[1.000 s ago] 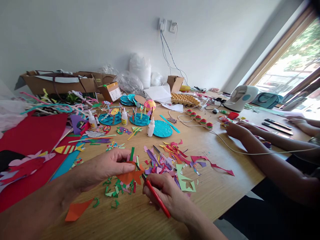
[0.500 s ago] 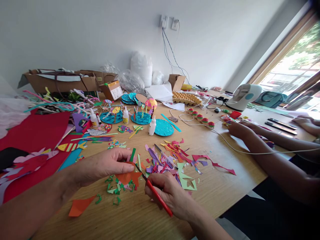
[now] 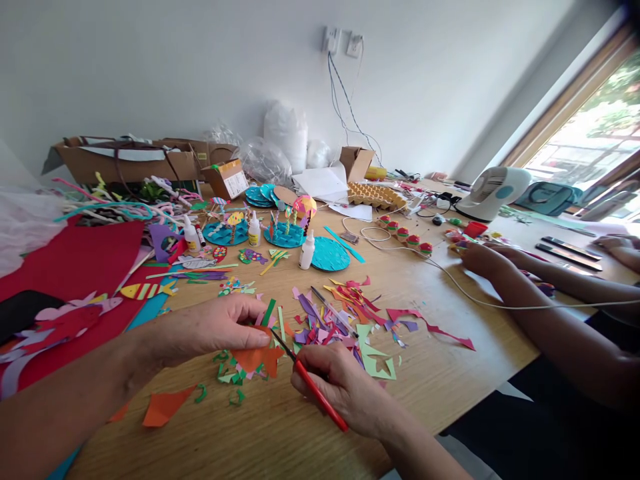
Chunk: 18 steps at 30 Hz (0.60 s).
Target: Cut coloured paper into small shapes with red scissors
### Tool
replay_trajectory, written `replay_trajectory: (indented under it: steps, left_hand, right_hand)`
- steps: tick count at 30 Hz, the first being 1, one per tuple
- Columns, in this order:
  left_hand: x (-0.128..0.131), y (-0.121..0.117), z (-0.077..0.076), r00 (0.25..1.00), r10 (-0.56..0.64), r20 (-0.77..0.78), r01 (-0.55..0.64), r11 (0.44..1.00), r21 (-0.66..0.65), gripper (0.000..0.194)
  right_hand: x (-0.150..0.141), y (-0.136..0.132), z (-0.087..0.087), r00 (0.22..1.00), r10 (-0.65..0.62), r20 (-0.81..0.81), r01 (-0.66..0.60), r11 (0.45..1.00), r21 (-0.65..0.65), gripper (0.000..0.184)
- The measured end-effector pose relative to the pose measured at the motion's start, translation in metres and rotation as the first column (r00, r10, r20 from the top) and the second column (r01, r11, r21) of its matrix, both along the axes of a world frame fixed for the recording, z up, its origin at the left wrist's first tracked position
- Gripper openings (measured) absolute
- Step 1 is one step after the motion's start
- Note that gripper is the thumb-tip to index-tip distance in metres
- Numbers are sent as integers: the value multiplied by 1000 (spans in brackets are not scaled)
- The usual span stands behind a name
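Observation:
Between the thumb and fingers of my left hand is a piece of orange paper, hanging down over the table. My right hand grips red-handled scissors, whose blades meet the paper's edge near my left thumb. Green paper snippets lie below my left hand, and a loose orange scrap rests nearer the front. Beyond my right hand spreads a pile of purple paper scraps, with a pen lying across it. A light green offcut lies beside that pile.
Glue bottles stand near a blue disc. Red paper and a striped paper fish are at left. A white cable crosses to the right, over another person's arms. A fan stands behind.
The view has shifted slightly, so the table's things sit a little differently in the picture. Both hands keep nearly the same pose, with the scissors still at the orange paper.

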State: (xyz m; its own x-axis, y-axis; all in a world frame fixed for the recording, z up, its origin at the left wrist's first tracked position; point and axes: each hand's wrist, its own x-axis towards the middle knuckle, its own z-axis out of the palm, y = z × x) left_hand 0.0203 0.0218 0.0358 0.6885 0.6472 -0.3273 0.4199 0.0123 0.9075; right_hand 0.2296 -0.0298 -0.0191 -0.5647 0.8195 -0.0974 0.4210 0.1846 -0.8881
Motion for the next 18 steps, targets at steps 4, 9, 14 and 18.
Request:
replay_trajectory:
  steps: [4,9,14,18]
  left_hand:
    - [0,0,1,999,-20,43,22,999,-31,14]
    - [2,-1,-2,999,17,49,-15,999,-40,14]
    - [3,-1,-3,998,12,69,-9,999,-47,17]
    - [3,-1,-1,998,18,62,-15,999,-48,18]
  right_hand:
    - [-1,0,2,1000,-1,22,1,1000,31,31]
    - [-2,0,0,1000,-2,0,2,1000,8,30]
    - [-2,-1,-2,999,-16,-31,15,999,-31,31]
    - [-2,-1,-3,998,-16,-61,12,998,-65,31]
